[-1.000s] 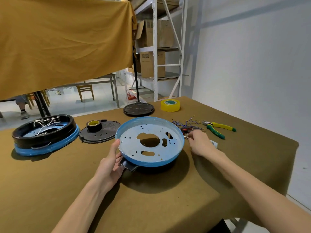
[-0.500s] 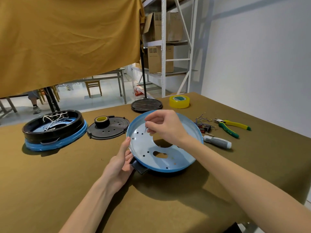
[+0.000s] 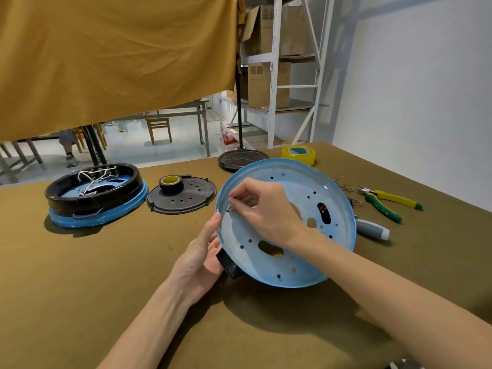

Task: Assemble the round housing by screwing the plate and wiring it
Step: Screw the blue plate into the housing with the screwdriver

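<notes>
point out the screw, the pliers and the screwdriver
screw (image 3: pixel 229 208), head view, on its small metal shaft pinched in the fingertips of the right hand (image 3: pixel 262 210).
pliers (image 3: pixel 383 211), head view, on the green handle.
screwdriver (image 3: pixel 372 229), head view, on the grey handle by the plate's right rim.

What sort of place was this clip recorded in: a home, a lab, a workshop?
Most likely a workshop or small warehouse assembly area. A white metal storage rack holds brown cardboard boxes, and the olive cloth-covered worktable carries yellow-and-green-handled pliers, tape rolls and round housing parts.
</notes>
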Demonstrator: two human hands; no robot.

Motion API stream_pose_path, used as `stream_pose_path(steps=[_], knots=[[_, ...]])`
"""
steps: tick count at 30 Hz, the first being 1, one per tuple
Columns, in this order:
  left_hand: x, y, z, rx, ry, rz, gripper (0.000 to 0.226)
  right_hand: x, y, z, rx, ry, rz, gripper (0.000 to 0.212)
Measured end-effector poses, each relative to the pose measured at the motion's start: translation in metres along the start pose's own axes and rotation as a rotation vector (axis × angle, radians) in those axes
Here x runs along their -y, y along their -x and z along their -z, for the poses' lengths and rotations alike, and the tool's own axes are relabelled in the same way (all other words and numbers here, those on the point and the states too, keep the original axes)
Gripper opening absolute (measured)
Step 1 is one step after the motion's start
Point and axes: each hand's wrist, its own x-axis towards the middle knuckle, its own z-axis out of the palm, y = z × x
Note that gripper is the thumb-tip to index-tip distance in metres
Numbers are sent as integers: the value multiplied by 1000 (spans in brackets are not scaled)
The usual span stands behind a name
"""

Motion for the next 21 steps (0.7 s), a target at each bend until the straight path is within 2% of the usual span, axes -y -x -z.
stream_pose_path(steps=[3,7,10,16,21], knots=[[-1,3,-2,33,9,-6,62,-1,4,0,-42,6,17,9],[-6,8,-2,221,-12,-56,61,2,12,-3,-230,-83,14,6],[-8,11,-2,295,-48,-97,57,4,14,-2,-329,-145,1,6],[-9,15,-6,375,-33,-145,44,6,18,2,-255,-82,87,7],[-10,15,-3,409,-78,-150,39,7,24,4,-262,-27,172,8]])
